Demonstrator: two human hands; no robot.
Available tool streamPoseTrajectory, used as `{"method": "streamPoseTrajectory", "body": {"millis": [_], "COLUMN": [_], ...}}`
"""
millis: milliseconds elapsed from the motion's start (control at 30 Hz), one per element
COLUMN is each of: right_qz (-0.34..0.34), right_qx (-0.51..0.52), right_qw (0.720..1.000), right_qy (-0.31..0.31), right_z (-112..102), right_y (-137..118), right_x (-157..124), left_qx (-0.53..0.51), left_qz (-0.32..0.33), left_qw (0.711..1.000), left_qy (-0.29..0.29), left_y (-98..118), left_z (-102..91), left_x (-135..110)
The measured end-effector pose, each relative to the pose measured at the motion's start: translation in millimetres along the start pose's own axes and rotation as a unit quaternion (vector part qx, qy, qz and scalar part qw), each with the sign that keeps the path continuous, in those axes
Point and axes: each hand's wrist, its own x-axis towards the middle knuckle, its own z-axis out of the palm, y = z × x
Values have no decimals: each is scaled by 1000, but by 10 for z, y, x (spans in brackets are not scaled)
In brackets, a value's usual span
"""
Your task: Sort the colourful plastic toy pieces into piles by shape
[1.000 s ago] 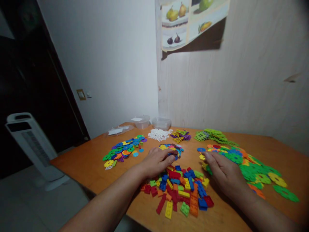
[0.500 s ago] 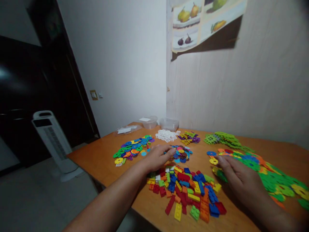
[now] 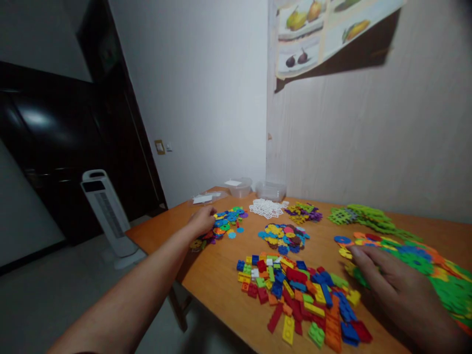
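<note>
My left hand (image 3: 202, 222) is over the left side of a pile of small toothed plastic discs (image 3: 230, 218). Its fingers curl down behind the back of the hand, so their grip is hidden. At the right, my right hand (image 3: 393, 282) has its thumb bent over a yellow flower-shaped disc (image 3: 345, 252), beside a blue disc (image 3: 342, 240). Yellow and green pieces (image 3: 356, 274) show under the thumb, while the other fingers are mostly out of sight. Larger flower discs (image 3: 416, 260) lie heaped behind this hand. Between my hands are loose building bricks (image 3: 295, 290).
Mid-table lies another pile of small discs (image 3: 283, 237). Further back are white pieces (image 3: 267, 207), yellow and purple pieces (image 3: 304, 212), green lattice pieces (image 3: 363, 216) and clear plastic tubs (image 3: 271, 191). A white tower fan (image 3: 108, 211) stands on the floor beyond the table's left edge.
My left hand has moved left from the middle disc pile to the left one, uncovering the middle pile. The view has shifted leftward. My right hand keeps its place by the yellow disc.
</note>
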Motion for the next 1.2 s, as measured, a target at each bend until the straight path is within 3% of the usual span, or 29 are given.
{"method": "streamPoseTrajectory", "body": {"millis": [133, 500, 667, 933, 1200], "right_qz": [-6, 16, 52, 62, 48], "right_qx": [4, -16, -18, -26, -23], "right_qw": [1000, 1000, 998, 997, 998], "right_qy": [1, -18, -44, -43, -34], "right_z": [-13, -64, -82, -58, -39], "right_y": [-18, -118, -144, -70, -81], "right_x": [14, 20, 31, 9, 11], "left_qx": [12, -37, -34, 12, 0], "left_qz": [-16, -37, -33, 0, 23], "left_qw": [1000, 997, 998, 1000, 997], "left_qy": [-19, -54, -41, 4, -68], "left_y": [-148, -135, -159, -147, -6], "left_z": [-2, 132, 158, 35, 130], "left_x": [-42, -114, -105, -2, 49]}}
